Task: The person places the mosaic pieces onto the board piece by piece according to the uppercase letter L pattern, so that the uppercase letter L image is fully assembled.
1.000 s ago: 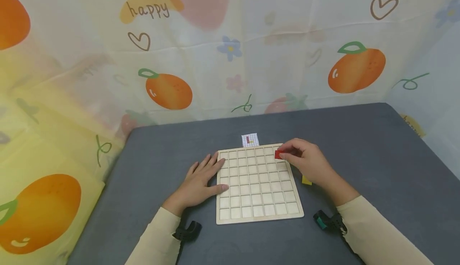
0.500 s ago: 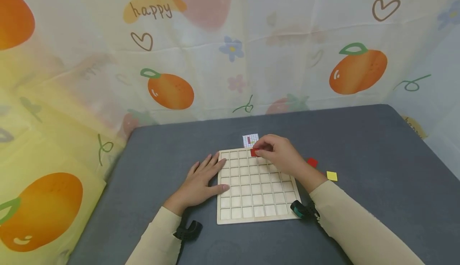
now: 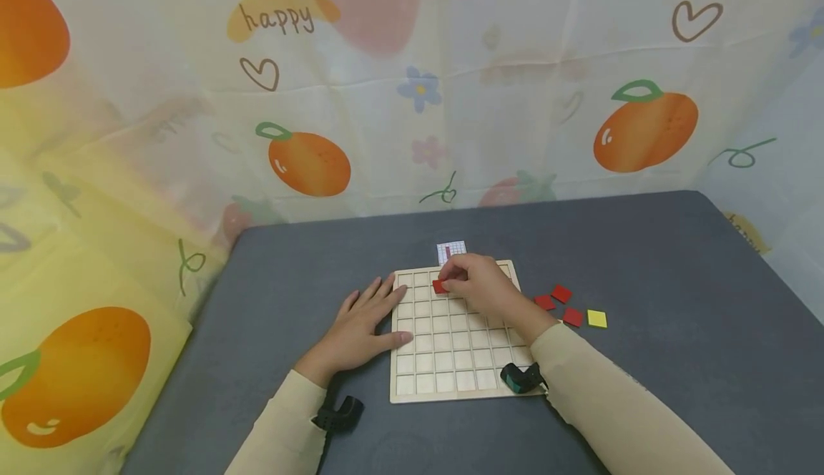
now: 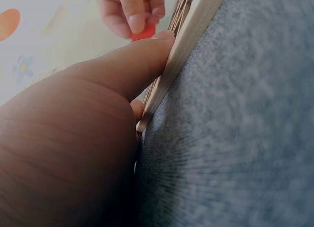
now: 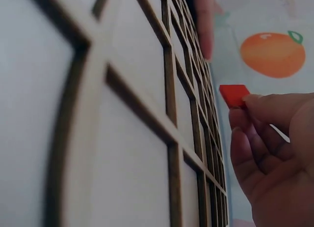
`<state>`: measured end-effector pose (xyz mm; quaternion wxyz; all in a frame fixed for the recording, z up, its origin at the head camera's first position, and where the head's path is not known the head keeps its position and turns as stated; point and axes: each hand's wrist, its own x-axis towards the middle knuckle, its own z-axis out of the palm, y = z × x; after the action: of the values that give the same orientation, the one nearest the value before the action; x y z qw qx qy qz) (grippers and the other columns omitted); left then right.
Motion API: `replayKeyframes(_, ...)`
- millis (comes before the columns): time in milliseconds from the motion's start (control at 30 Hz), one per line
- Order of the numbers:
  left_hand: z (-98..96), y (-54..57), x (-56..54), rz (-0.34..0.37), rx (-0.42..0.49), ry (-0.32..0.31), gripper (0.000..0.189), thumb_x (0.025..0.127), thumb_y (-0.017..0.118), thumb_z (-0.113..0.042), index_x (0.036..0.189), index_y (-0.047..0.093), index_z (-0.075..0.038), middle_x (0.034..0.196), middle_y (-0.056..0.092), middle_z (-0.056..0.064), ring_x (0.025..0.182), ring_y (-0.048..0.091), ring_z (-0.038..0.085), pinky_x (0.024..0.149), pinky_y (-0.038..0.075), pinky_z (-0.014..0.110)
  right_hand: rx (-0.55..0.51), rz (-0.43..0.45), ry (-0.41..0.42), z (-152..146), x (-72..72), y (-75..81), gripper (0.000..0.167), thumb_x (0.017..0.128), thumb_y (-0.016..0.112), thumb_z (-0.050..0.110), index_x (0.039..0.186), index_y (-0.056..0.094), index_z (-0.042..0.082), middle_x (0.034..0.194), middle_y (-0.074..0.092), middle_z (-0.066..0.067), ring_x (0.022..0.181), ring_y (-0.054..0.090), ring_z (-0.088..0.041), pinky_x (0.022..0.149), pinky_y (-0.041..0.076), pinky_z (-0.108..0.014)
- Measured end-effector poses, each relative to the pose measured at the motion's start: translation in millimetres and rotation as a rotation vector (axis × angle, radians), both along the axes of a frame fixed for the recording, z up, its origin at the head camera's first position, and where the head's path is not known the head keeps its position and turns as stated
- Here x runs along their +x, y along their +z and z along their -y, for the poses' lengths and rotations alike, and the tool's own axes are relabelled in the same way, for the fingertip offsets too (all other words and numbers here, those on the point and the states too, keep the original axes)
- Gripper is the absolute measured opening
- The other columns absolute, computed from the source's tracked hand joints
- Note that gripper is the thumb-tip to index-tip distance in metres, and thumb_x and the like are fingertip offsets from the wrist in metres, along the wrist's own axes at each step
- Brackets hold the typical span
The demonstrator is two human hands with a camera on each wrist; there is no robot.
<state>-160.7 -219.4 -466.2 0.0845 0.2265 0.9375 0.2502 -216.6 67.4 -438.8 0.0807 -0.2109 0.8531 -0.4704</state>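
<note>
A light wooden grid board (image 3: 444, 364) with square cells lies on the grey table. My right hand (image 3: 483, 285) pinches a red square tile (image 3: 439, 287) between thumb and fingertips, over the upper-left part of the board. In the right wrist view the red tile (image 5: 234, 94) sticks out past the fingertips, just above the grid. My left hand (image 3: 357, 328) rests with spread fingers along the board's left edge, its thumb lying on the rim. In the left wrist view that thumb (image 4: 132, 60) presses on the board's edge (image 4: 184, 55).
A small printed grid card (image 3: 450, 249) lies behind the board, partly covered by the right hand. Right of the board lie several red tiles (image 3: 572, 317) and a yellow tile (image 3: 596, 318); another bit of yellow shows beside the sleeve. A fruit-patterned cloth (image 3: 373, 139) hangs behind the table.
My right hand has carried the red tile leftward from the board's upper-right corner, then slightly toward me. More loose tiles at the right have come into sight. The left hand has stayed put.
</note>
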Motion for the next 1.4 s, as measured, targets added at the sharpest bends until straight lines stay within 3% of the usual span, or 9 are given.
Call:
replayKeyframes(167,-0.6,3.5,0.5,0.004,-0.003,0.006,0.091,0.102,0.067,-0.065,0.174,0.033,-0.021,0.181,0.013,0.000,0.166,0.005,0.027,0.127,0.000,0.064,0.042,0.003,0.002,3.4,0.1,-2.6,0.007,0.104,0.075,0.009,0.106,0.079,0.014,0.101,0.074,0.006,0.098,0.067,-0.016,0.094,0.054,-0.043)
replayKeyframes(467,-1.4,6.4,0.8,0.011,-0.001,0.000,0.091,0.102,0.068,-0.065,0.174,0.033,-0.021,0.181,0.012,0.002,0.166,0.005,0.028,0.127,0.000,0.064,0.101,0.023,0.002,4.1,1.3,-1.8,0.007,0.105,0.075,0.014,0.108,0.082,0.014,0.106,0.070,0.003,0.098,0.066,-0.017,0.091,0.055,-0.043)
replayKeyframes(700,-0.3,5.1,0.6,0.006,-0.004,-0.001,0.090,0.102,0.066,-0.065,0.174,0.033,-0.021,0.181,0.013,0.002,0.166,0.006,0.029,0.126,0.000,0.065,0.171,-0.009,0.103,2.9,1.6,-0.5,0.019,0.106,0.073,0.018,0.119,0.084,0.008,0.112,0.063,-0.002,0.097,0.059,-0.020,0.088,0.052,-0.042)
replayKeyframes(867,-0.3,6.3,1.2,0.006,-0.001,-0.002,0.091,0.103,0.067,-0.064,0.174,0.032,-0.021,0.181,0.012,0.001,0.166,0.006,0.029,0.127,0.000,0.064,0.173,0.006,0.111,1.7,2.5,-0.2,0.022,0.110,0.069,0.026,0.122,0.083,0.013,0.117,0.062,0.000,0.100,0.059,-0.018,0.090,0.051,-0.042)
replayKeyframes(1000,-1.1,6.3,1.6,0.009,0.002,0.000,0.091,0.102,0.068,-0.064,0.174,0.033,-0.020,0.181,0.012,0.002,0.166,0.005,0.029,0.127,-0.001,0.064,0.109,0.033,0.120,-0.3,3.2,1.0,0.037,0.116,0.056,0.039,0.124,0.081,0.013,0.121,0.066,-0.003,0.108,0.061,-0.021,0.096,0.051,-0.047)
replayKeyframes(1200,-1.9,3.4,1.5,0.008,-0.001,0.006,0.091,0.102,0.068,-0.065,0.173,0.034,-0.020,0.181,0.013,0.001,0.166,0.006,0.030,0.126,0.000,0.065,-0.038,0.195,0.116,-7.3,8.3,9.7,0.071,0.116,0.036,0.061,0.154,0.059,0.005,0.139,0.066,-0.014,0.120,0.066,-0.032,0.104,0.051,-0.057)
replayKeyframes(1400,-2.5,3.5,2.0,0.007,-0.004,0.011,0.092,0.101,0.069,-0.065,0.174,0.033,-0.021,0.181,0.012,0.001,0.166,0.006,0.029,0.127,-0.001,0.065,-0.136,0.228,0.138,-19.7,10.6,16.6,0.072,0.118,0.025,0.059,0.163,0.049,0.007,0.143,0.062,-0.017,0.124,0.063,-0.035,0.103,0.052,-0.057)
